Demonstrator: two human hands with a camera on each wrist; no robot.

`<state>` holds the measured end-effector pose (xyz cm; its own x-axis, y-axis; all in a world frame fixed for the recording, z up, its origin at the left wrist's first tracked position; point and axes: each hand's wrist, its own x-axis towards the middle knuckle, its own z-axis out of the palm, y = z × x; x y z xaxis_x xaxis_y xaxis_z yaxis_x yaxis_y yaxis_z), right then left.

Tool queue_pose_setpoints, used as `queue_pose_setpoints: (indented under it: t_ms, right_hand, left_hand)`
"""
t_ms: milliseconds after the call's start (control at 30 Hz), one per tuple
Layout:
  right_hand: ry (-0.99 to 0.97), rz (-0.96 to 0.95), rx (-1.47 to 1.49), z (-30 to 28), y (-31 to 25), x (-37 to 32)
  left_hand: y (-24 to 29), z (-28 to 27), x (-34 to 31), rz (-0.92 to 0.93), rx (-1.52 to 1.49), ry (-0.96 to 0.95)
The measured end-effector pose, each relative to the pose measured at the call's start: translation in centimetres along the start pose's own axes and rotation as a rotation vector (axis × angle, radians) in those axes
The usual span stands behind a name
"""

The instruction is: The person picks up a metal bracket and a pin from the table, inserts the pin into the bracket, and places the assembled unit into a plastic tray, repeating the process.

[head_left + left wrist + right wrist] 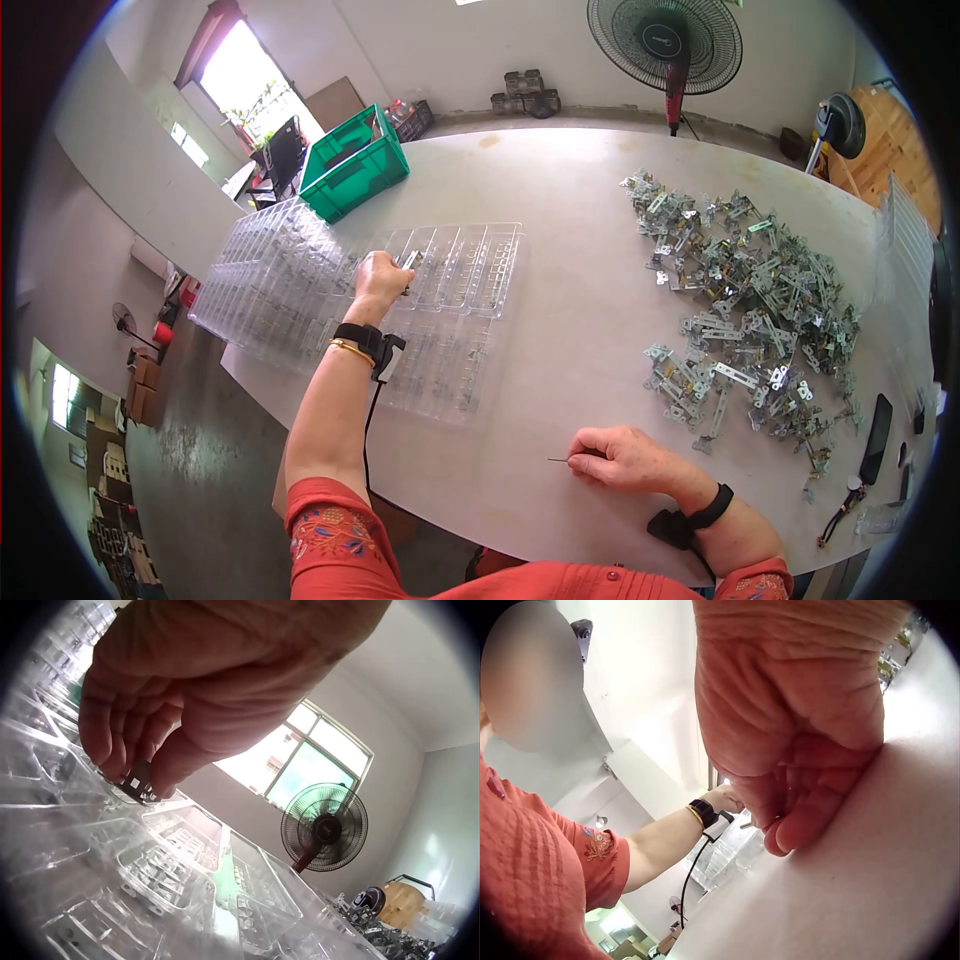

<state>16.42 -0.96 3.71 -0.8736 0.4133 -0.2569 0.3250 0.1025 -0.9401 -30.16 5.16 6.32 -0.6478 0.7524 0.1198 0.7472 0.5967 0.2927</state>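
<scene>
My left hand [380, 278] hid most of the small metal bracket [137, 782]. Only its lower end, with a square hole, showed below my fingers [105, 739], pinched against the thumb just above the clear tray [172, 862]. My right hand [625, 458] lay curled on the table [560, 220], fingers closed on a thin pin [557, 460] poking beyond the fingertips, too small to identify

Trays [488, 268] left, brackets [752, 300] right.
</scene>
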Motion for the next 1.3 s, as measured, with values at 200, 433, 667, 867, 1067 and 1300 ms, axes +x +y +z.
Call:
queue_pose_setpoints:
  t_ms: [200, 433, 667, 867, 1067, 1300]
  right_hand:
    - [0.01, -0.003, 0.0, 0.1, 0.3, 0.1]
    - [0.005, 0.006, -0.012, 0.0, 0.0, 0.0]
    - [0.015, -0.012, -0.027, 0.1, 0.3, 0.1]
    - [0.021, -0.026, -0.037, 0.1, 0.4, 0.1]
    - [0.012, -0.026, 0.115, 0.2, 0.6, 0.0]
    - [0.253, -0.115, 0.394, -2.7, -3.8, -2.4]
  left_hand:
    - [1.1, 0.1, 0.0, 0.011, 0.038, 0.003]
    - [2.2, -1.1, -0.7, -0.066, -0.006, -0.08]
    - [0.4, 0.8, 0.8, 0.009, 0.123, -0.002]
    - [1.1, 0.4, -0.3, 0.044, 0.181, 0.053]
    - [1.1, 0.5, -0.2, 0.038, 0.149, 0.026]
    - [9.7, -3.4, -9.4, 0.359, -0.44, -0.102]
